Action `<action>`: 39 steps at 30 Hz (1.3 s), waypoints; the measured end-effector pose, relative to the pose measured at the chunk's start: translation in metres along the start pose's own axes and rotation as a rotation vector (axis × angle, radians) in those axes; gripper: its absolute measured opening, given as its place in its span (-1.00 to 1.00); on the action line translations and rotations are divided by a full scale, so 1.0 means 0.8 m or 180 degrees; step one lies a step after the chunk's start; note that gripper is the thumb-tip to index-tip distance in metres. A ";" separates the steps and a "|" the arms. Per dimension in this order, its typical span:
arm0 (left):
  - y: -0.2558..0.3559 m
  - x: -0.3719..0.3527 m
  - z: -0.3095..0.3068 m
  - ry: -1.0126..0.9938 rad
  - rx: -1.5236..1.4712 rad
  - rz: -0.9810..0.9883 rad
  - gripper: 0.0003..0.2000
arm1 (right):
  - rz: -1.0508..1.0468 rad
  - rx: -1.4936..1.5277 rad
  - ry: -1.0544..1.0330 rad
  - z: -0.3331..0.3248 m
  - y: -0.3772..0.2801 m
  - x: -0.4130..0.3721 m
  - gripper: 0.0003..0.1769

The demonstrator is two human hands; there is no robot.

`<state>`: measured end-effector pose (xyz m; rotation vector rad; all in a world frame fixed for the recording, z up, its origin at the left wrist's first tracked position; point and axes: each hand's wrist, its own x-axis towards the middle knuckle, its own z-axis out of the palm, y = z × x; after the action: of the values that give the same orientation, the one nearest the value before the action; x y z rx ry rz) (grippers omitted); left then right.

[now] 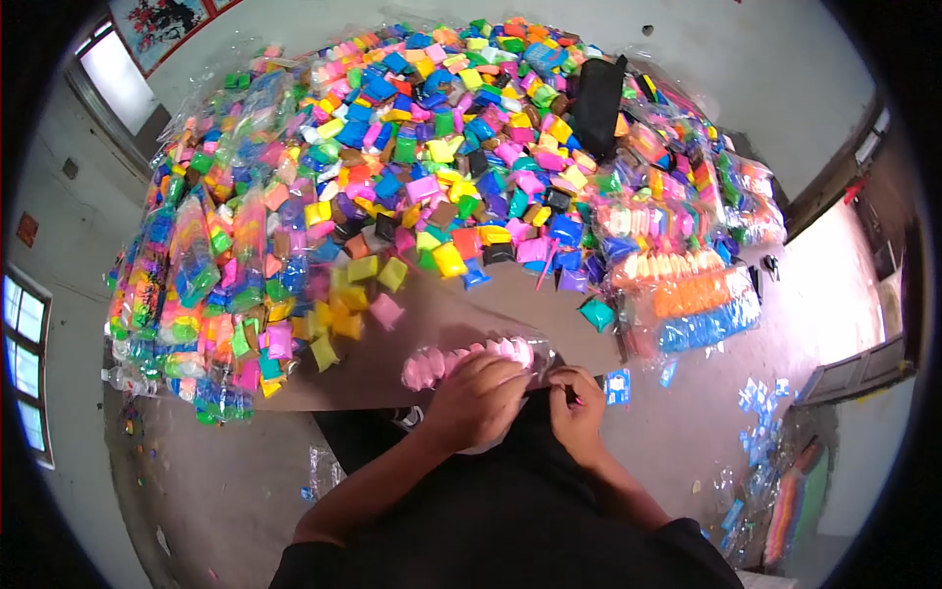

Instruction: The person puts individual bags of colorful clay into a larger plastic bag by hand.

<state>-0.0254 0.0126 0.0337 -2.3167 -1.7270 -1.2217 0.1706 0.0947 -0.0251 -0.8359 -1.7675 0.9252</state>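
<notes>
At the table's front edge lies a clear plastic bag [542,355] with a row of pink packets [427,367] inside it. My left hand [479,401] is curled over the right part of this row, its fingers closed on the bag and hiding some packets. Just to the right, my right hand [577,410] has its fingers bent into a pinch at the bag's end. The plastic between those fingertips is barely visible. Loose yellow packets [346,324] and a single pink packet [387,311] lie to the left, beyond the bag.
A large heap of colourful small packets [422,187] covers most of the table [500,294]. A black pouch [598,106] rests on the heap. Filled bags of orange packets [702,294] and blue packets [708,324] sit at the right. Blue-and-white wrappers [760,422] litter the floor.
</notes>
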 end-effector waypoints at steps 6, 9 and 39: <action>-0.156 -0.066 -0.059 0.1087 0.0878 -0.2274 -0.70 | -0.0014 0.0209 -0.0132 -0.007 -0.008 -0.017 -0.86; -0.168 -0.050 -0.061 0.0112 0.1263 -0.3740 -0.58 | 0.0054 0.0437 -0.0393 0.005 -0.020 -0.028 -0.87; 0.013 -0.029 -0.107 0.0214 -0.3406 -0.2887 -0.79 | 0.0527 0.1826 -0.2442 0.027 -0.150 0.096 -0.61</action>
<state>-0.0682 -0.0472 0.0842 -1.5770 -2.6186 -2.8885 0.1090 0.0972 0.1055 -0.2505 -1.8865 1.9307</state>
